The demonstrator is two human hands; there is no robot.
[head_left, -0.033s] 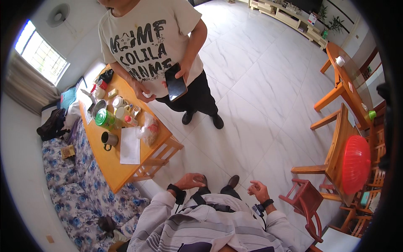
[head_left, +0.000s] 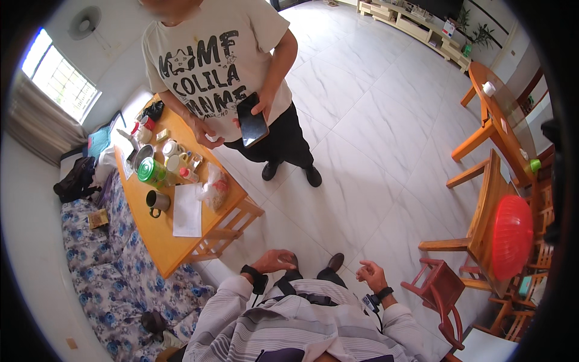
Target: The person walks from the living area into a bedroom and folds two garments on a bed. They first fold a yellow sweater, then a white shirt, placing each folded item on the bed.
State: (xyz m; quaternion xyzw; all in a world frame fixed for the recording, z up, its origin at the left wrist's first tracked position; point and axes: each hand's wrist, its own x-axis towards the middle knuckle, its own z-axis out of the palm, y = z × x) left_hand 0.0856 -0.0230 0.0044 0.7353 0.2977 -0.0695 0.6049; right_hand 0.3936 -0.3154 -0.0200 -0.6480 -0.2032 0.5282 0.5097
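Note:
My left hand (head_left: pixel 273 260) hovers in front of my waist, palm inward, its fingers stretched and holding nothing. On the other side my right hand (head_left: pixel 371 275) is raised with loosely bent fingers apart, also with nothing in it. Each wrist wears a black strap. The nearest furniture to my left hand is a wooden table (head_left: pixel 158 241), while a small red chair (head_left: pixel 435 288) stands beside my right arm. Facing me across the floor, another person (head_left: pixel 220 66) in a printed white T-shirt holds a dark smartphone (head_left: pixel 252 123) in one hand.
On the table are a grey mug (head_left: pixel 158 201), a green-lidded jar (head_left: pixel 151 171), white paper (head_left: pixel 187 211) and a plastic bag (head_left: pixel 215 187). A floral sofa (head_left: pixel 96 253) lines the left wall. A red domed cover (head_left: pixel 512 236) sits on wooden furniture at right, near an orange table (head_left: pixel 482 78).

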